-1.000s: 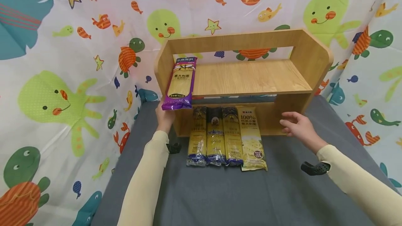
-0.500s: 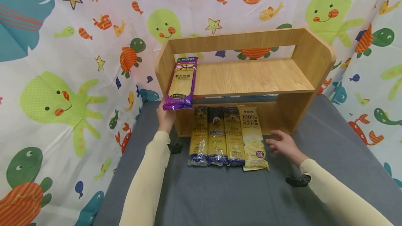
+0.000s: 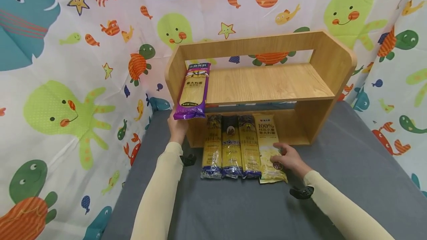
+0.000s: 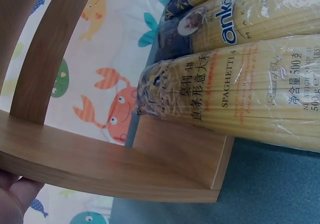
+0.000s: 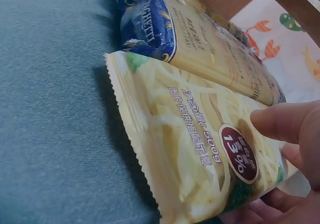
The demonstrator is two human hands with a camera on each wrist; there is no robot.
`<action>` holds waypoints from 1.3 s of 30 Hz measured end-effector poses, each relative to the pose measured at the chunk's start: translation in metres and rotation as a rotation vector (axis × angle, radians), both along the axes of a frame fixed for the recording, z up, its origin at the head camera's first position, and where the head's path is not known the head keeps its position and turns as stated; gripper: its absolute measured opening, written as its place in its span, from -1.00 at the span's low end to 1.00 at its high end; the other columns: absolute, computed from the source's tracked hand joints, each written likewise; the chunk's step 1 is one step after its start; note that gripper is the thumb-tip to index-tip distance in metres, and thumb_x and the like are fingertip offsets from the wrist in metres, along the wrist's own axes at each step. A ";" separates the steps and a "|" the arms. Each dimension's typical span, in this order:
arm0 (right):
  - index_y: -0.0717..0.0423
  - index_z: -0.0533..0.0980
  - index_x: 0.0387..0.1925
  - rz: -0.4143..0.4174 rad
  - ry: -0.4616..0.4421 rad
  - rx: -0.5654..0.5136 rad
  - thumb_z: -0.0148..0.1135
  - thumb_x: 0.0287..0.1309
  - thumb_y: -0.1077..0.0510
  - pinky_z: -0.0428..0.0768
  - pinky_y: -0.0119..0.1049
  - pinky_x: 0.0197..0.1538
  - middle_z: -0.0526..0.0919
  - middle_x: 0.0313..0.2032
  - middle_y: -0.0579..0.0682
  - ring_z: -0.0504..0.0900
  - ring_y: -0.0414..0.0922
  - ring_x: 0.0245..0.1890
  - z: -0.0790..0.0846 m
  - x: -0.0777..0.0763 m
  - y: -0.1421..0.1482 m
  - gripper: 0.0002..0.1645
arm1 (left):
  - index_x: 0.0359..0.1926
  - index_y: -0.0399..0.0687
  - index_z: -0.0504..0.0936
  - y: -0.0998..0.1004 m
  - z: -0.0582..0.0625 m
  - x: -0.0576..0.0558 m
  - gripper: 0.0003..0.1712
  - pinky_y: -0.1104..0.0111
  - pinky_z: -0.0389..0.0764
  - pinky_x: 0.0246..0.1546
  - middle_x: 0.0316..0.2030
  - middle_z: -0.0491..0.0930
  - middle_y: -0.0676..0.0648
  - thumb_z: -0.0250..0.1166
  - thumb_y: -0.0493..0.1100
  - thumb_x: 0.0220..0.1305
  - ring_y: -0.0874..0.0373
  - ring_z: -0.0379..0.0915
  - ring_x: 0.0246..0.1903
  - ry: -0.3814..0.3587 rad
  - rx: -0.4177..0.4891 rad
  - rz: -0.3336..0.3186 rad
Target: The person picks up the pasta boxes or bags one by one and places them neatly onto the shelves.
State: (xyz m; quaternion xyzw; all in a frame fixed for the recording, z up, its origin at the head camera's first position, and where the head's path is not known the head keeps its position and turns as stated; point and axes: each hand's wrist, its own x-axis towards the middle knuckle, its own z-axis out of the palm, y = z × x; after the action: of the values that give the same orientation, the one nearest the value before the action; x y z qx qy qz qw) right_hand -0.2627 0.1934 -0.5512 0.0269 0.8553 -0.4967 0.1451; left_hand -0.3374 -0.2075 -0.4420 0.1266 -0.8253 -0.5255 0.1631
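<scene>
your right grip point(image 3: 291, 159) was grasping the pale yellow packet point(image 3: 266, 150), with the thumb over its printed face and fingers curled at its right edge, close to the round dark label point(image 5: 239, 154). that packet lay rightmost in a row of four, its far end within the lower level of the wooden shelf point(image 3: 267, 82) and its near end in front of the shelf, over the grey worktop point(image 3: 233, 210). beside it, in front of the same level of the shelf, lay three clear-wrapped ones: the left spaghetti pack point(image 3: 211, 147), the ankara pack point(image 3: 231, 149) and the third spaghetti pack point(image 3: 251, 147).

your left grip point(image 3: 177, 129) touched the shelf at its left panel point(image 3: 174, 71); with the fingers mostly hidden, i could not tell whether it clasped the wood or merely rested there. above it, the purple packet point(image 3: 192, 92) lay at the left end of the shelf's upper board, jutting past the front edge. a sea-creature cloth point(image 3: 203, 5) hung behind the shelf.
</scene>
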 end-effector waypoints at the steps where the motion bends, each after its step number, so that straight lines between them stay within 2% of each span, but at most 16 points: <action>1: 0.17 0.19 0.51 0.014 -0.001 -0.002 0.36 0.24 0.09 0.58 -0.02 -0.02 0.27 0.40 0.44 0.44 0.30 0.21 -0.001 -0.001 0.000 -0.10 | 0.40 0.06 0.41 0.000 -0.001 0.001 -0.37 -0.02 0.58 0.07 0.16 0.62 -0.25 0.11 0.21 0.46 -0.12 0.47 -0.03 -0.003 0.002 0.001; 4: 0.20 0.20 0.51 0.046 0.020 0.001 0.35 0.25 0.13 0.55 0.05 0.09 0.17 0.49 0.42 0.32 0.36 0.36 -0.004 -0.004 0.002 -0.12 | 0.41 0.07 0.41 0.001 -0.004 0.002 -0.35 -0.05 0.57 0.10 0.17 0.61 -0.25 0.10 0.24 0.45 -0.13 0.47 -0.01 0.004 0.020 -0.007; 8: 0.24 0.20 0.49 0.072 0.021 -0.024 0.34 0.25 0.18 0.57 -0.02 0.00 0.21 0.45 0.42 0.46 0.30 0.18 -0.006 -0.007 0.004 -0.14 | 0.43 0.10 0.39 0.001 -0.007 0.002 -0.32 -0.07 0.58 0.16 0.25 0.59 -0.22 0.11 0.28 0.43 -0.14 0.51 0.06 0.001 0.041 -0.013; 13: 0.25 0.18 0.50 0.098 0.014 -0.059 0.33 0.26 0.21 0.55 -0.13 -0.01 0.15 0.49 0.41 0.47 0.18 0.16 -0.009 -0.008 0.007 -0.14 | 0.45 0.11 0.37 0.000 -0.010 0.003 -0.30 -0.07 0.59 0.17 0.28 0.57 -0.19 0.11 0.30 0.43 -0.15 0.53 0.10 -0.008 0.045 -0.015; 17: 0.28 0.09 0.53 0.148 -0.024 -0.176 0.30 0.26 0.29 0.62 -0.16 -0.20 0.18 0.43 0.44 0.62 0.00 -0.17 -0.012 -0.001 0.014 -0.10 | 0.45 0.10 0.36 0.000 -0.010 0.004 -0.28 -0.07 0.60 0.15 0.28 0.57 -0.19 0.11 0.30 0.42 -0.15 0.53 0.10 -0.013 0.047 -0.018; 20: 0.30 0.05 0.53 0.187 -0.051 -0.229 0.30 0.25 0.31 0.65 -0.17 -0.27 0.38 0.25 0.42 0.64 -0.11 -0.31 -0.011 0.011 0.021 -0.07 | 0.45 0.10 0.35 0.000 -0.011 0.004 -0.28 -0.06 0.61 0.13 0.27 0.57 -0.19 0.12 0.30 0.42 -0.15 0.54 0.08 -0.017 0.044 -0.017; 22: 0.31 0.04 0.53 0.200 -0.053 -0.249 0.31 0.24 0.31 0.66 -0.18 -0.29 0.56 0.03 0.36 0.65 -0.13 -0.35 -0.010 0.022 0.025 -0.05 | 0.46 0.11 0.35 0.000 -0.011 0.004 -0.28 -0.05 0.61 0.13 0.26 0.57 -0.19 0.12 0.30 0.42 -0.13 0.53 0.07 -0.020 0.043 -0.017; 26: 0.33 0.05 0.53 0.203 -0.047 -0.281 0.31 0.22 0.33 0.66 -0.21 -0.30 0.57 -0.40 0.05 0.63 -0.19 -0.43 -0.009 0.044 0.034 -0.05 | 0.45 0.11 0.36 0.001 -0.009 0.004 -0.29 -0.05 0.61 0.14 0.24 0.59 -0.19 0.11 0.30 0.43 -0.13 0.53 0.05 -0.016 0.026 -0.017; 27: 0.34 0.04 0.53 0.208 -0.044 -0.292 0.31 0.22 0.34 0.67 -0.21 -0.30 0.57 -0.39 0.05 0.63 -0.19 -0.43 -0.008 0.050 0.037 -0.04 | 0.45 0.11 0.36 0.001 -0.008 0.004 -0.30 -0.05 0.61 0.14 0.24 0.59 -0.18 0.11 0.30 0.43 -0.12 0.53 0.06 -0.015 0.023 -0.018; 29: 0.36 0.05 0.52 0.214 -0.038 -0.299 0.31 0.21 0.33 0.67 -0.23 -0.26 0.59 -0.21 0.25 0.64 -0.17 -0.35 -0.006 0.062 0.043 -0.04 | 0.45 0.10 0.37 0.001 -0.007 0.004 -0.30 -0.05 0.61 0.15 0.25 0.59 -0.18 0.11 0.29 0.43 -0.12 0.53 0.07 -0.012 0.017 -0.019; 31: 0.36 0.06 0.52 0.225 -0.036 -0.297 0.31 0.21 0.31 0.64 -0.32 -0.17 0.47 0.12 0.48 0.64 0.04 -0.01 -0.002 0.072 0.051 -0.05 | 0.45 0.10 0.37 0.000 -0.007 0.004 -0.30 -0.05 0.61 0.15 0.24 0.60 -0.18 0.10 0.29 0.44 -0.12 0.54 0.06 -0.005 0.013 -0.020; 32: 0.34 0.07 0.53 0.225 -0.050 -0.301 0.32 0.21 0.30 0.64 -0.32 -0.13 0.28 0.35 0.49 0.55 0.10 0.16 0.001 0.078 0.054 -0.05 | 0.44 0.09 0.37 0.000 -0.007 0.004 -0.31 -0.05 0.61 0.14 0.22 0.61 -0.20 0.10 0.29 0.44 -0.12 0.54 0.03 -0.002 0.006 -0.021; 33: 0.33 0.08 0.53 0.232 -0.056 -0.305 0.31 0.22 0.29 0.61 -0.37 -0.08 0.06 0.50 0.45 0.37 0.21 0.35 0.004 0.083 0.057 -0.06 | 0.44 0.08 0.38 -0.001 -0.007 0.003 -0.31 -0.05 0.61 0.13 0.20 0.62 -0.21 0.09 0.28 0.45 -0.13 0.54 0.01 0.002 -0.002 -0.022; 34: 0.29 0.10 0.53 0.238 -0.067 -0.319 0.30 0.24 0.28 0.58 -0.41 -0.03 -0.04 0.57 0.32 0.14 0.26 0.47 0.008 0.087 0.061 -0.08 | 0.44 0.08 0.38 -0.002 -0.006 0.002 -0.32 -0.05 0.62 0.12 0.19 0.63 -0.21 0.09 0.28 0.45 -0.13 0.53 0.00 0.005 -0.009 -0.024; 36: 0.16 0.15 0.54 0.277 -0.087 -0.374 0.25 0.29 0.27 0.52 -0.49 0.04 0.07 0.58 0.01 -0.06 -0.02 0.58 0.014 0.094 0.068 -0.15 | 0.44 0.09 0.37 -0.003 -0.006 0.000 -0.31 -0.04 0.62 0.11 0.18 0.63 -0.21 0.09 0.29 0.45 -0.12 0.53 -0.01 0.009 -0.010 -0.027; 39: -0.06 0.23 0.52 0.386 -0.115 -0.543 0.10 0.38 0.35 0.60 -0.42 0.07 0.33 0.41 -0.32 0.28 -0.34 0.44 0.026 0.101 0.074 -0.25 | 0.45 0.10 0.37 -0.004 -0.004 -0.001 -0.30 -0.05 0.62 0.11 0.21 0.61 -0.20 0.10 0.30 0.44 -0.12 0.53 0.01 0.012 0.001 -0.026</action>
State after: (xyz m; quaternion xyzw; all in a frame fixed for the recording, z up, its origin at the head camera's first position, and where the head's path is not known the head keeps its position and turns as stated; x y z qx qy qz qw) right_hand -0.1619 0.2677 -0.5252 -0.1473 0.6717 -0.6673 0.2862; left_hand -0.3385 -0.2117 -0.4464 0.1127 -0.8258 -0.5286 0.1610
